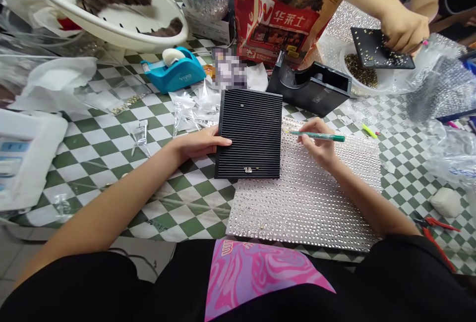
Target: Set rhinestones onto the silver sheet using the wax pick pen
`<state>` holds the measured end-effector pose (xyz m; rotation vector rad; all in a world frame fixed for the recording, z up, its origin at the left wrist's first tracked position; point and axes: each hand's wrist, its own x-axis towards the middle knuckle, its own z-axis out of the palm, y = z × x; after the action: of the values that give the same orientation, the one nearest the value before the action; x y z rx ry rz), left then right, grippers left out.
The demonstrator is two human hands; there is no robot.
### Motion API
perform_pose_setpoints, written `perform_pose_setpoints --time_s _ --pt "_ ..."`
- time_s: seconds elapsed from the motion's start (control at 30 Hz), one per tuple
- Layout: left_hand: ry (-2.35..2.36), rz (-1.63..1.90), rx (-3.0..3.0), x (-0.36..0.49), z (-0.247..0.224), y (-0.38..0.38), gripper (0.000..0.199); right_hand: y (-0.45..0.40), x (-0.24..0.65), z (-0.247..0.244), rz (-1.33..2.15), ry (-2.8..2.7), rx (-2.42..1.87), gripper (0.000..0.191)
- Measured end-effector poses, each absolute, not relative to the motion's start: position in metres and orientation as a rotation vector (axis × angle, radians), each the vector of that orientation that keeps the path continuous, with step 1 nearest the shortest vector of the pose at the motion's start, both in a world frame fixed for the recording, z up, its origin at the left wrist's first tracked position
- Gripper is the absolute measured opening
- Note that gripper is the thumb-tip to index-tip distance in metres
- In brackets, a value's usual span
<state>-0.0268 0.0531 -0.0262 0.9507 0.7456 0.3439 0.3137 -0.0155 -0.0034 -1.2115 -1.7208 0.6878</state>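
Note:
My left hand (203, 142) grips the left edge of a black ridged tray (251, 131), thumb on top and fingers beneath. A few tiny pale pieces lie on the tray, a small cluster of them near its lower edge. In my right hand (318, 146) is a slim green pen-shaped tool (327, 136), pinched between thumb and fingers, its tip pointing left toward the tray. Both are above a sheet studded with rows of shiny rhinestones (297, 203), which the tray partly covers. I cannot make out whether anything sits on the tool's tip.
Behind the tray stand a black tape dispenser (310, 84), a blue tape dispenser (176, 70) and a red-brown paper bag (282, 15). At upper right, another person's hand (403, 32) holds a black tray over a tub of beads (359, 72). Red-handled pliers (439, 235) lie at right.

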Motion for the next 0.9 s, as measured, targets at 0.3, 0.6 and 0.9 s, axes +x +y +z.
perform_pose_setpoints --time_s 0.3,0.6,0.9 --pt "0.784 0.333 0.925 -0.0269 -0.0231 0.0517 0.055 -0.0151 0.3091 -0.0067 0.697 -1.676 -1.267 0.013" --pt "0.79 0.322 0.915 -0.0276 -0.0228 0.0521 0.059 -0.0144 0.3073 -0.0065 0.604 -1.785 -1.253 0.019" --pt "0.772 0.33 0.934 -0.0278 -0.026 0.0513 0.054 -0.0194 0.3044 -0.0116 0.458 -2.082 -1.167 0.022"
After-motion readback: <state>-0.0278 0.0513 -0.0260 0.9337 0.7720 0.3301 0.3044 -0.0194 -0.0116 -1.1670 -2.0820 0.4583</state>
